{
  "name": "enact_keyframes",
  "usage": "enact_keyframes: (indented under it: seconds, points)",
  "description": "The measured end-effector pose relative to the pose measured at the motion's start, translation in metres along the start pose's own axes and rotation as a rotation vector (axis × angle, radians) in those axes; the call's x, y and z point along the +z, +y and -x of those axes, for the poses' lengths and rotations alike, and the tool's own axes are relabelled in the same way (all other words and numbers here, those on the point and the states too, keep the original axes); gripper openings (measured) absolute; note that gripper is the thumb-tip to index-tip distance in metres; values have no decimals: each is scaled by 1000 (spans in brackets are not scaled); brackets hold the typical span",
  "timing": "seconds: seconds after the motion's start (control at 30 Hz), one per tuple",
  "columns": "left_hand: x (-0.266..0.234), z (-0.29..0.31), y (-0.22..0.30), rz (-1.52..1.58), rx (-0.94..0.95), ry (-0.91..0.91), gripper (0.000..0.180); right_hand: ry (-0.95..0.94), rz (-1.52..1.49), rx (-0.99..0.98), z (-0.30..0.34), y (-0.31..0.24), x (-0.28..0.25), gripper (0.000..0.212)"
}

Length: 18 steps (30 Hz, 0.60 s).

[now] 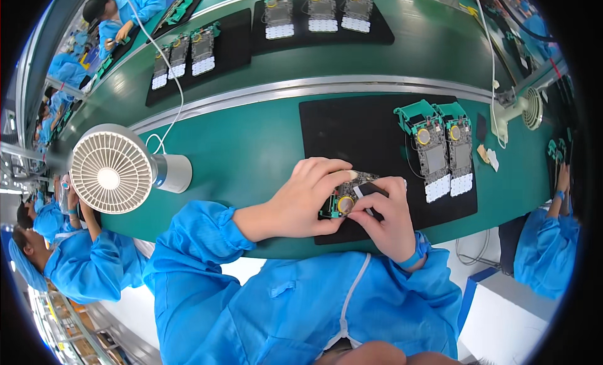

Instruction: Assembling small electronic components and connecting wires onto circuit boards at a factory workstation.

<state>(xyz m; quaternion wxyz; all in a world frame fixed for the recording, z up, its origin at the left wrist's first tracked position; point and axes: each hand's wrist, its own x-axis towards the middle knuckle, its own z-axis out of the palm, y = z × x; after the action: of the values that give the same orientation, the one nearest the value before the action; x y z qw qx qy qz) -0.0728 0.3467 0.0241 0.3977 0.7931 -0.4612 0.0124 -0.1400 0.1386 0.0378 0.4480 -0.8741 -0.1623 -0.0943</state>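
Observation:
Near the front edge of the black mat (389, 151), a circuit board (345, 190) with a round yellow-edged coin cell and a green plastic part is between my hands. My left hand (308, 195) grips the board, its fingers over the far side and its thumb at the near green end. My right hand (391, 217) is closed in a pinch beside the coin cell. What its fingertips hold is too small to make out. A dark piece with a pale patch (363, 190) shows beside the right fingers. My hands cover much of the board.
Two similar boards (434, 161) with green brackets lie at the mat's right. White fans stand left (113, 170) and right (532, 108). Scraps (493, 159) lie beside the mat. Beyond the metal rail (314, 85), more boards (278, 16) rest on black mats. People in blue work nearby.

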Motion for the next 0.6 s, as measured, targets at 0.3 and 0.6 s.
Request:
enact_keyframes:
  seconds: [0.3,0.6]
  points:
    - [-2,1,6,-247,365,163,20,-4,-40,-3,3,5,-4,14]
    - [-2,1,10,-320,382,72,12,-62,-62,-52,5,12,-8,13]
